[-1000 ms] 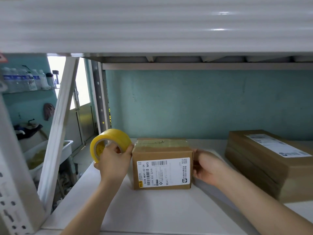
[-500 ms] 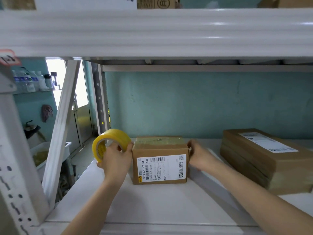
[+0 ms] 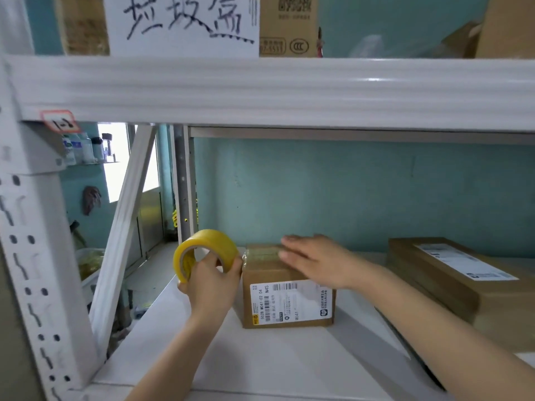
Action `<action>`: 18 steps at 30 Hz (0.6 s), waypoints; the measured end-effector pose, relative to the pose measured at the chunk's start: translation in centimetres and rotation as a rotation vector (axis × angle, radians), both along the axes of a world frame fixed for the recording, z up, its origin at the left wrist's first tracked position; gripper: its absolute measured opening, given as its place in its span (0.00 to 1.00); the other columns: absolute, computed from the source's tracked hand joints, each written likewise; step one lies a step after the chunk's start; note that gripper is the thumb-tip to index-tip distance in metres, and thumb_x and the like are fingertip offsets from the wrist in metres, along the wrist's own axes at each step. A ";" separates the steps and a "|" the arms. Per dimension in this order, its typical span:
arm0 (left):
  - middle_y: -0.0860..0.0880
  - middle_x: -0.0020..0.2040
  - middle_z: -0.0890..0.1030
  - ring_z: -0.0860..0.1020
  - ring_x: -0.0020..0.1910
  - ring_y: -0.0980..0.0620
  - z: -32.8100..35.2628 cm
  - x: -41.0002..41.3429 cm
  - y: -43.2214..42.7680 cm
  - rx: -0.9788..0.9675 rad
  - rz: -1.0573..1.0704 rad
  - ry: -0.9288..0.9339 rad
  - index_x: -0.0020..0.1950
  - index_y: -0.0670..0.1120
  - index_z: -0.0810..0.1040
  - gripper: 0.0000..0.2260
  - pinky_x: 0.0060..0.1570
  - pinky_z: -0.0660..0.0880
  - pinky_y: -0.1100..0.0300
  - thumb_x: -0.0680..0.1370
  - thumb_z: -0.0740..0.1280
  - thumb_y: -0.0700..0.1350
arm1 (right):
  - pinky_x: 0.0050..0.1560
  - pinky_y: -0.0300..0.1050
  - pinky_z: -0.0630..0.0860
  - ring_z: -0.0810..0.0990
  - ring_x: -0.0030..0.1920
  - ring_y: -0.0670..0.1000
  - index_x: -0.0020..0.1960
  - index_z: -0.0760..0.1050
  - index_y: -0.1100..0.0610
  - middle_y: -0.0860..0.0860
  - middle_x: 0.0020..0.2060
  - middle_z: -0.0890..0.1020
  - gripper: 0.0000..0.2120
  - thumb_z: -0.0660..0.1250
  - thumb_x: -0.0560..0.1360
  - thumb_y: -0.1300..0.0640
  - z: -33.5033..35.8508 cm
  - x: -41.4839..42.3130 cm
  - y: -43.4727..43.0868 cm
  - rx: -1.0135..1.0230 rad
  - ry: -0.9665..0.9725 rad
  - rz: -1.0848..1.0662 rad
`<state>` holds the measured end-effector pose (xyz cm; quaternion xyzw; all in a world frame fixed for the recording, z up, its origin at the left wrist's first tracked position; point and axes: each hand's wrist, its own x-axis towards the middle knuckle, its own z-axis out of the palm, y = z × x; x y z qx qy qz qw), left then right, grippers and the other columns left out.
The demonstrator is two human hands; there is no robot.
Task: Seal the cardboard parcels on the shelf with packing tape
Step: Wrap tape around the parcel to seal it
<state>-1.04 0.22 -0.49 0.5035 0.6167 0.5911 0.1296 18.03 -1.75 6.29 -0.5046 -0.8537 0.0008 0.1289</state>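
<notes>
head view. your left hand [image 3: 211,282] curls round the yellow roll of packing tape [image 3: 202,250], held against the top left edge of the small brown cardboard parcel with a white label [image 3: 289,302], which sits on the white metal shelf [image 3: 260,357]. your right hand [image 3: 315,261] lies flat, fingers straight, on the glossy strip across the lid. judged progress: this seam is nearly covered; the strip appears uncut. the long flat cardboard parcel [image 3: 463,285] to the right, well apart, shows no tape that can be made out.
</notes>
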 end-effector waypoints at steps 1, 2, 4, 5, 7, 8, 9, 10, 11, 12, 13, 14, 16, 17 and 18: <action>0.57 0.34 0.78 0.74 0.42 0.49 -0.1 0.0 0.0 -0.010 -0.006 -0.003 0.36 0.51 0.74 0.10 0.58 0.60 0.49 0.76 0.68 0.52 | 0.74 0.48 0.53 0.58 0.75 0.47 0.75 0.60 0.56 0.50 0.75 0.61 0.29 0.48 0.80 0.40 -0.3 -0.4 0.2 0.007 -0.104 -0.015; 0.57 0.34 0.79 0.75 0.42 0.49 -0.2 -0.1 0.1 -0.019 -0.011 0.001 0.36 0.51 0.74 0.10 0.59 0.61 0.47 0.76 0.68 0.52 | 0.75 0.50 0.51 0.55 0.75 0.45 0.76 0.57 0.55 0.49 0.76 0.58 0.32 0.48 0.79 0.37 -0.4 -0.6 0.3 0.011 -0.153 -0.030; 0.57 0.35 0.79 0.75 0.43 0.49 -0.4 0.0 0.1 -0.021 -0.015 0.012 0.36 0.51 0.74 0.10 0.60 0.61 0.46 0.76 0.67 0.53 | 0.76 0.48 0.51 0.52 0.76 0.44 0.77 0.54 0.53 0.48 0.77 0.54 0.35 0.50 0.77 0.34 -0.5 -0.3 0.3 -0.017 -0.156 -0.044; 0.57 0.35 0.79 0.76 0.43 0.49 -0.4 0.1 0.0 -0.020 -0.017 0.012 0.37 0.51 0.74 0.10 0.60 0.61 0.46 0.76 0.67 0.53 | 0.76 0.47 0.52 0.51 0.76 0.44 0.77 0.53 0.53 0.47 0.77 0.53 0.37 0.51 0.76 0.33 -0.6 -0.1 0.3 -0.031 -0.157 -0.045; 0.56 0.36 0.79 0.76 0.44 0.48 -0.4 0.2 -0.1 -0.035 -0.028 0.002 0.37 0.51 0.73 0.10 0.59 0.62 0.47 0.76 0.67 0.53 | 0.75 0.47 0.53 0.52 0.76 0.45 0.77 0.53 0.53 0.48 0.77 0.53 0.39 0.54 0.74 0.32 -0.8 -0.2 0.1 -0.035 -0.165 -0.038; 0.55 0.36 0.79 0.76 0.44 0.47 -0.4 0.1 0.0 -0.048 -0.034 -0.005 0.38 0.50 0.74 0.10 0.59 0.62 0.46 0.76 0.67 0.53 | 0.75 0.47 0.54 0.53 0.76 0.46 0.77 0.54 0.53 0.48 0.77 0.54 0.39 0.56 0.74 0.32 -0.7 -0.3 -0.1 -0.029 -0.153 -0.039; 0.54 0.37 0.79 0.76 0.44 0.46 -0.3 0.1 0.0 -0.061 -0.039 -0.009 0.38 0.50 0.74 0.10 0.59 0.63 0.46 0.76 0.66 0.53 | 0.74 0.47 0.56 0.56 0.75 0.47 0.76 0.55 0.53 0.48 0.77 0.56 0.39 0.57 0.73 0.32 -0.7 -0.3 0.0 -0.028 -0.131 -0.042; 0.53 0.37 0.79 0.76 0.44 0.45 -0.3 0.1 0.0 -0.070 -0.040 -0.011 0.38 0.49 0.74 0.10 0.59 0.64 0.45 0.76 0.66 0.53 | 0.73 0.46 0.59 0.59 0.75 0.49 0.76 0.56 0.54 0.49 0.76 0.58 0.39 0.58 0.73 0.32 -0.6 -0.2 0.1 -0.053 -0.078 -0.045; 0.53 0.36 0.79 0.76 0.43 0.45 -0.1 0.2 0.1 -0.073 -0.040 -0.011 0.38 0.49 0.74 0.10 0.58 0.64 0.45 0.76 0.66 0.53 | 0.72 0.45 0.60 0.61 0.74 0.49 0.77 0.55 0.54 0.49 0.76 0.60 0.40 0.59 0.73 0.33 -0.3 -0.1 0.1 -0.098 0.001 -0.061; 0.53 0.35 0.78 0.75 0.42 0.45 0.0 0.2 0.1 -0.072 -0.039 -0.011 0.37 0.49 0.74 0.10 0.58 0.64 0.46 0.76 0.66 0.53 | 0.72 0.43 0.59 0.61 0.74 0.50 0.77 0.52 0.55 0.49 0.76 0.60 0.42 0.60 0.73 0.34 -0.2 0.2 0.2 -0.147 0.084 -0.086; 0.54 0.35 0.78 0.75 0.42 0.45 0.1 0.3 0.0 -0.071 -0.040 -0.009 0.37 0.50 0.73 0.11 0.58 0.64 0.46 0.76 0.67 0.52 | 0.72 0.41 0.58 0.59 0.74 0.50 0.78 0.49 0.55 0.49 0.76 0.57 0.43 0.60 0.73 0.34 0.0 0.5 0.2 -0.172 0.116 -0.101; 0.55 0.35 0.77 0.75 0.41 0.45 0.2 0.3 0.0 -0.070 -0.040 -0.005 0.36 0.50 0.72 0.11 0.58 0.63 0.46 0.76 0.67 0.52 | 0.73 0.41 0.56 0.57 0.75 0.50 0.78 0.50 0.55 0.51 0.77 0.54 0.43 0.60 0.73 0.34 -0.1 0.6 0.1 -0.148 0.060 -0.100; 0.54 0.35 0.78 0.75 0.42 0.45 0.1 0.4 -0.1 -0.065 -0.037 -0.006 0.36 0.50 0.72 0.11 0.58 0.63 0.46 0.76 0.67 0.52 | 0.75 0.45 0.54 0.54 0.76 0.50 0.77 0.52 0.57 0.53 0.77 0.51 0.44 0.58 0.72 0.31 -0.7 0.5 0.1 -0.038 -0.148 -0.081; 0.54 0.35 0.78 0.75 0.42 0.45 0.0 0.5 -0.1 -0.062 -0.037 -0.019 0.36 0.50 0.72 0.12 0.58 0.63 0.45 0.76 0.67 0.53 | 0.75 0.46 0.54 0.53 0.76 0.49 0.77 0.52 0.57 0.53 0.77 0.51 0.45 0.57 0.71 0.29 -0.9 0.3 0.0 -0.013 -0.199 -0.079; 0.53 0.35 0.79 0.75 0.42 0.45 -0.1 0.5 -0.1 -0.061 -0.039 -0.037 0.36 0.50 0.73 0.12 0.58 0.63 0.45 0.76 0.67 0.53 | 0.75 0.46 0.55 0.53 0.76 0.49 0.77 0.51 0.56 0.52 0.77 0.51 0.45 0.56 0.71 0.29 -0.9 0.2 0.0 -0.012 -0.219 -0.090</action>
